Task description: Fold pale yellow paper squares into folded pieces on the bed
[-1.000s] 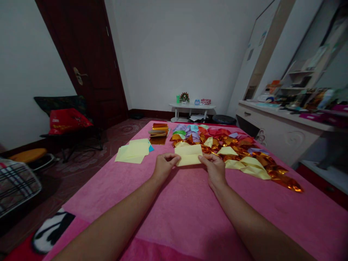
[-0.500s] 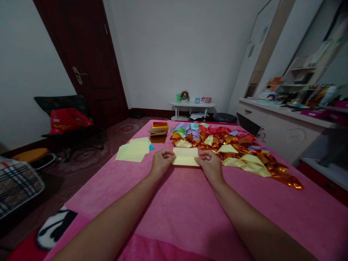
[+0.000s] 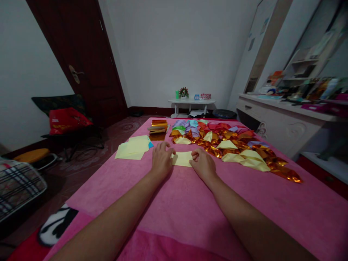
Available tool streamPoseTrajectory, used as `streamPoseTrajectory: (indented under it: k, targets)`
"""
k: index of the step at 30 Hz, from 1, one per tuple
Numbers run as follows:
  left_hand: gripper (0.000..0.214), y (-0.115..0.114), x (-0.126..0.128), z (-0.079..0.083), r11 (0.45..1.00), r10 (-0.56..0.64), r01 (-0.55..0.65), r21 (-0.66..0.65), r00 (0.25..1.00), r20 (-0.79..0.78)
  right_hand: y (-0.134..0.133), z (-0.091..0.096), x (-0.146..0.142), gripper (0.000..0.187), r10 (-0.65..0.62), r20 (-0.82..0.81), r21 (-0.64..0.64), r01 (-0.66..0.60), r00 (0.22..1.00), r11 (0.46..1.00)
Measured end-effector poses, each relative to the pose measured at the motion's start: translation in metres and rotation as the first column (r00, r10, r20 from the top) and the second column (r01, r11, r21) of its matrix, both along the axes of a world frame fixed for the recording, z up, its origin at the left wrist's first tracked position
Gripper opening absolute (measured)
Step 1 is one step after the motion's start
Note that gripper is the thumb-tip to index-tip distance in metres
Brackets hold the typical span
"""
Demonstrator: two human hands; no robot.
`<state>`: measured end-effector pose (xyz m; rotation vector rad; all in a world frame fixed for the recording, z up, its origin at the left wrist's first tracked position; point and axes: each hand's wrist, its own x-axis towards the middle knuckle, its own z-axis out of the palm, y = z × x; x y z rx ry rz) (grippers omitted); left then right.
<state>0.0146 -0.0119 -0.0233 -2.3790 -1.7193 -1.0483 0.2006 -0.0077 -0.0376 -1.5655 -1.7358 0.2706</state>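
Observation:
A folded pale yellow paper [image 3: 183, 158] lies flat on the pink blanket [image 3: 190, 203]. My left hand [image 3: 161, 160] rests on its left end, fingers laid flat over the edge. At the right end, my right hand [image 3: 202, 164] has its fingers curled and pressed onto the paper. Both hands cover much of the sheet, so only its middle strip shows between them.
A stack of yellow sheets [image 3: 133, 148] over a blue one lies to the left. Shiny gold foil sheets [image 3: 158, 127] sit further back. Several folded gold, red, purple and yellow pieces [image 3: 231, 143] spread to the right. A dresser [image 3: 282, 125] stands at right, a dark chair [image 3: 65, 116] at left.
The paper went from held up and open to folded smaller and pressed flat on the blanket. Both hands came closer together on top of it.

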Motion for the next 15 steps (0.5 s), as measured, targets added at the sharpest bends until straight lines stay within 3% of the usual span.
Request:
streamPoseTrajectory:
  k: [3,6,11,15]
  targets:
    - [0.02,0.005,0.004,-0.003,0.964,-0.264,0.264,-0.028,0.942,-0.207,-0.006,0.005,-0.004,0.016,0.048,0.108,0.042,-0.053,0.993,0.998]
    - [0.022,0.011,0.005,-0.006,0.904,-0.427,0.413,-0.108,0.872,-0.24,-0.01,0.009,-0.008,0.02,0.144,0.211,0.049,-0.158,0.967,0.986]
    - [0.023,0.002,-0.001,-0.002,0.879,-0.477,0.462,-0.119,0.841,-0.257,-0.011,0.009,-0.009,0.028,0.26,0.281,0.012,-0.275,0.924,0.961]
    - [0.022,-0.007,-0.002,0.005,0.899,-0.437,0.419,-0.128,0.843,-0.312,-0.012,0.008,-0.003,0.03,0.292,0.282,-0.017,-0.299,0.914,0.954]
